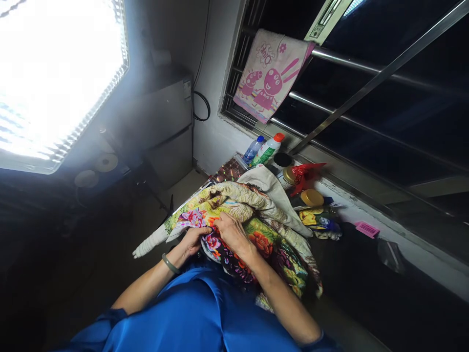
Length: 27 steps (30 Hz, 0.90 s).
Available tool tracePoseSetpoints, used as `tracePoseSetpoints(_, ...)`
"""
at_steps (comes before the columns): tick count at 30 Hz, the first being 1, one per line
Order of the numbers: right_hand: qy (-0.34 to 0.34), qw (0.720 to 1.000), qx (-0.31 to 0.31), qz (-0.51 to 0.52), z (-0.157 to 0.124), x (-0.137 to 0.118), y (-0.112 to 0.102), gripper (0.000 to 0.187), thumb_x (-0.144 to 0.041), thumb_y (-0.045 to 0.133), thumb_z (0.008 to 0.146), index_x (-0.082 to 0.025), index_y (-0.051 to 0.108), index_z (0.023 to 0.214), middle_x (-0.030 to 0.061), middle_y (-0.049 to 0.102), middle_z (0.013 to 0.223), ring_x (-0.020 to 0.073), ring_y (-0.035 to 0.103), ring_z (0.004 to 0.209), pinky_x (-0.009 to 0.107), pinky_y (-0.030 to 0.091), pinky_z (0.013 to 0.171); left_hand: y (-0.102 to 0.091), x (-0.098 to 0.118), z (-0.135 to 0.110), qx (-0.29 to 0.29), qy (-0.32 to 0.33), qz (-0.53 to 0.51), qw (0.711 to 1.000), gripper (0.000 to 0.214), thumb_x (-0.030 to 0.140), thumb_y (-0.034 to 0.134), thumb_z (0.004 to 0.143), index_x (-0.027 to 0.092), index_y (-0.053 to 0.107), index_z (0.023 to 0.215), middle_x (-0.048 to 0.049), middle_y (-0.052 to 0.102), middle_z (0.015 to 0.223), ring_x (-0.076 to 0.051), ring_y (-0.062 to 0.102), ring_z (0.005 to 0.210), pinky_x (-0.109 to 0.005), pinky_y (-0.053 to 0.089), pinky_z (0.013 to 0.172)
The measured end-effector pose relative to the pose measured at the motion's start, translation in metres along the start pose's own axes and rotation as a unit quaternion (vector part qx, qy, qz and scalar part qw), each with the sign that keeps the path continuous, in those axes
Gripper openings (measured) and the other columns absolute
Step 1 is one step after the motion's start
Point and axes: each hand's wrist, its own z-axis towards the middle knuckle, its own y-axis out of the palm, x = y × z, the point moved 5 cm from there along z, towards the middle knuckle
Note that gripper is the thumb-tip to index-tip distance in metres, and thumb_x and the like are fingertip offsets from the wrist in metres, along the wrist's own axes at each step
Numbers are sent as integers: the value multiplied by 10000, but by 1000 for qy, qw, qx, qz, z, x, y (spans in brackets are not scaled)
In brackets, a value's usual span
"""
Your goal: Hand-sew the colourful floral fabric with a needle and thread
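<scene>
A large embroidered cloth with bright flowers [267, 244] lies bunched in front of me on my lap and a surface. My left hand [192, 240], with a green bangle at the wrist, grips the cloth's near edge with curled fingers. My right hand [230, 232] rests on top of the cloth, fingers bent and pinching at the flowered part. A needle or thread is too small to make out. A rolled white end of the cloth [150, 243] sticks out to the left.
Two plastic bottles [266, 150], jars with yellow lids [311, 197], a red wrapper [306, 173] and small packets crowd the window ledge [366, 215]. A pink cartoon towel [269, 73] hangs on window bars. A bright lamp [54, 73] glares at upper left.
</scene>
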Motion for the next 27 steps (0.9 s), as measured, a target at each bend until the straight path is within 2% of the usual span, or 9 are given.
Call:
tracePoseSetpoints(4,-19,999,-22,15,12,5,-4,266,-104,551,908,-205,702,713,45,577,764,163,527,712,268,414,651,3,1,-2,15,8,13,1000,264,78,790,606,195,710,829,-52,770,746,-332,714,1030,-437,498,1006)
tracePoseSetpoints(9,-68,996,-50,28,22,6,-7,291,-60,582,882,-201,644,636,29,557,760,160,524,743,262,417,679,6,1,-3,26,18,7,999,247,24,759,569,189,694,741,-43,756,709,-346,699,1053,-448,484,1024)
tracePoseSetpoints(14,-93,993,-73,10,22,4,-6,265,-75,585,902,-200,669,684,40,585,786,171,547,784,269,437,708,6,4,-4,32,41,8,999,289,-16,742,558,204,698,740,-21,777,802,-315,697,1054,-436,479,1051)
tracePoseSetpoints(20,-110,989,-95,-14,18,0,-4,243,-59,566,910,-193,704,761,54,629,826,176,570,798,266,454,694,10,6,-8,36,44,-1,998,287,-24,748,553,195,696,731,-23,776,799,-319,685,1090,-406,488,1037)
tracePoseSetpoints(27,-134,987,-78,-35,16,-3,-4,244,-50,551,904,-189,712,785,68,651,839,185,584,791,273,468,694,5,3,-3,30,46,5,998,312,11,788,513,210,694,734,-18,775,781,-301,698,1042,-412,501,1015)
